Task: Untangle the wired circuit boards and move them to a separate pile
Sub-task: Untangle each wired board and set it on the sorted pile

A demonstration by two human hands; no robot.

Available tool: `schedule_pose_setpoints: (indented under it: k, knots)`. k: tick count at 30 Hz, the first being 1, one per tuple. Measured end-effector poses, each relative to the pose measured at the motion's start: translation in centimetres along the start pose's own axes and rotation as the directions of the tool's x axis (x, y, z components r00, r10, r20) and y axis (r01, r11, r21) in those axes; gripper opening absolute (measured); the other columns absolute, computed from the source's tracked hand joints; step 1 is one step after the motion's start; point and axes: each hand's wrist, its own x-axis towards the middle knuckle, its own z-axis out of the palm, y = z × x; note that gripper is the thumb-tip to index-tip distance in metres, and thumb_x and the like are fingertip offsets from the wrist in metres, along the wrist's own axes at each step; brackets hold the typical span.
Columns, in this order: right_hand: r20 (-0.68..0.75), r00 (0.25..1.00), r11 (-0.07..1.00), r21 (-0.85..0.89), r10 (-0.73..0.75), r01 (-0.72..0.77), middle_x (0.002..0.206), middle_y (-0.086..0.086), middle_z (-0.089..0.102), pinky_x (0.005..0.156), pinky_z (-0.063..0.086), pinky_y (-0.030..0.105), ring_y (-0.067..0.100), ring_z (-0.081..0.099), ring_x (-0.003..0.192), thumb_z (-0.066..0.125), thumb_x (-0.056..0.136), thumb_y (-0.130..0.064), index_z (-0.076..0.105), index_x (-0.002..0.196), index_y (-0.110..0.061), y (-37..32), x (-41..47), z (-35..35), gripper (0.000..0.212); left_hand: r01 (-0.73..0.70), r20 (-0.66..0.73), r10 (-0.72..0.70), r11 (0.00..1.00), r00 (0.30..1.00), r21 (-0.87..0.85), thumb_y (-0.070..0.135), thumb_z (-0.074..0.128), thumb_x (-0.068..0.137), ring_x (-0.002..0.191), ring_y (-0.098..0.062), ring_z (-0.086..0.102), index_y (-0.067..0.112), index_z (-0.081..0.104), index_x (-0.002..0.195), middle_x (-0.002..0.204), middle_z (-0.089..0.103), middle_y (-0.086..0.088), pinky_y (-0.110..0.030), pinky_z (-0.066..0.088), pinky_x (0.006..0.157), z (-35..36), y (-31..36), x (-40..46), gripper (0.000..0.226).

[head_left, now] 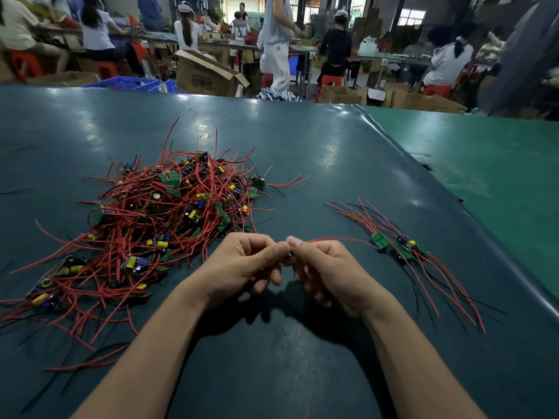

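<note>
A big tangled heap of small green circuit boards (145, 219) with red and black wires covers the left of the dark mat. A small separate pile of boards (399, 244) lies on the right, wires fanned out both ways. My left hand (248, 264) and my right hand (323, 267) meet above the mat between the two piles, thumbs touching, fingers curled. Together they pinch one small board (289, 256), almost wholly hidden by the fingers. Its red wire (338, 239) arcs right toward the small pile.
The dark mat (302, 152) ends at a raised seam on the right, beside a lighter green table surface (484, 164). Beyond the far edge are cardboard boxes (205, 75), blue crates (127, 83) and several people at other benches.
</note>
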Motion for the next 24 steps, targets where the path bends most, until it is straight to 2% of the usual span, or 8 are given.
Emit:
schedule_pose_setpoints:
  k: [4, 6, 8, 12, 16, 20, 22, 24]
  knots:
    - [-0.172, 0.966, 0.979, -0.098, -0.194, 0.179, 0.041, -0.005, 0.047, 0.036, 0.029, 0.016, 0.006, 0.038, 0.034, 0.065, 0.090, -0.038, 0.056, 0.052, -0.016, 0.3, 0.4, 0.2, 0.045, 0.000, -0.022, 0.001, 0.998, 1.000, 0.057, 0.026, 0.065, 0.081, 0.048, -0.013, 0.057, 0.009, 0.075, 0.083, 0.068, 0.070, -0.011, -0.019, 0.046, 0.047, -0.5, 0.1, -0.1, 0.019]
    - [-0.283, 0.912, 0.951, -0.176, -0.297, 0.255, 0.040, -0.004, 0.046, 0.040, 0.031, 0.018, 0.008, 0.038, 0.036, 0.066, 0.092, -0.033, 0.056, 0.048, -0.016, 0.4, 0.6, 0.1, 0.048, -0.045, -0.100, 0.065, 0.980, 0.993, 0.192, 0.025, 0.067, 0.081, 0.054, -0.010, 0.059, 0.006, 0.075, 0.088, 0.071, 0.072, -0.009, -0.018, 0.048, 0.053, -0.9, -0.1, 0.0, 0.022]
    - [-0.435, 0.829, 0.936, -0.154, -0.351, 0.315, 0.042, -0.004, 0.046, 0.041, 0.032, 0.020, 0.010, 0.038, 0.039, 0.068, 0.091, -0.032, 0.058, 0.046, -0.018, 0.3, 0.9, -0.6, 0.048, -0.112, -0.202, 0.190, 0.932, 0.961, 0.345, 0.017, 0.068, 0.086, 0.059, -0.008, 0.061, 0.010, 0.076, 0.087, 0.072, 0.073, -0.006, -0.017, 0.049, 0.059, -1.5, -0.3, 0.0, 0.011]
    - [-0.687, 0.676, 0.922, 0.025, -0.265, 0.387, 0.044, -0.006, 0.048, 0.039, 0.029, 0.019, 0.011, 0.038, 0.037, 0.068, 0.084, -0.038, 0.061, 0.047, -0.022, -0.1, 1.2, -1.8, 0.042, -0.163, -0.373, 0.397, 0.837, 0.839, 0.523, 0.012, 0.067, 0.090, 0.056, -0.007, 0.061, 0.021, 0.074, 0.082, 0.069, 0.071, 0.002, -0.021, 0.048, 0.055, -2.1, -0.8, 0.4, 0.014]
    - [-0.847, 0.530, 0.848, 0.257, -0.033, 0.463, 0.040, -0.005, 0.045, 0.035, 0.024, 0.015, 0.009, 0.033, 0.031, 0.064, 0.093, -0.037, 0.054, 0.050, -0.018, -0.3, 1.2, -3.2, 0.048, -0.148, -0.525, 0.486, 0.816, 0.699, 0.558, 0.017, 0.067, 0.092, 0.052, -0.011, 0.060, 0.024, 0.072, 0.084, 0.069, 0.069, 0.007, -0.030, 0.052, 0.051, -2.4, -1.0, 0.4, 0.012]
    - [-0.757, 0.582, 0.697, 0.589, 0.298, 0.409, 0.046, -0.005, 0.060, 0.035, 0.037, 0.014, 0.003, 0.046, 0.033, 0.065, 0.091, -0.043, 0.060, 0.073, -0.010, 0.1, 1.2, -3.8, 0.038, -0.048, -0.450, 0.718, 0.555, 0.531, 0.830, 0.018, 0.066, 0.092, 0.073, -0.021, 0.063, 0.011, 0.075, 0.092, 0.081, 0.071, 0.001, -0.036, 0.052, 0.067, -2.3, -1.2, 0.3, 0.012]
    - [-0.717, 0.631, 0.709, 0.607, 0.295, 0.359, 0.049, -0.004, 0.063, 0.036, 0.039, 0.014, 0.003, 0.048, 0.035, 0.066, 0.091, -0.040, 0.062, 0.076, -0.008, 0.3, 1.4, -3.4, 0.035, 0.108, -0.452, 0.754, 0.460, 0.476, 0.881, 0.018, 0.066, 0.091, 0.083, -0.030, 0.058, 0.010, 0.074, 0.098, 0.089, 0.070, -0.006, -0.038, 0.046, 0.075, -2.5, -1.4, 0.4, 0.014]
    - [-0.699, 0.676, 0.758, 0.566, 0.234, 0.323, 0.049, -0.004, 0.061, 0.036, 0.038, 0.015, 0.004, 0.046, 0.036, 0.064, 0.093, -0.039, 0.064, 0.078, -0.009, 0.5, 1.7, -2.7, 0.034, 0.269, -0.511, 0.729, 0.435, 0.456, 0.859, 0.019, 0.067, 0.089, 0.096, -0.034, 0.052, 0.010, 0.071, 0.108, 0.101, 0.065, -0.012, -0.040, 0.043, 0.083, -3.2, -1.6, 0.5, 0.022]
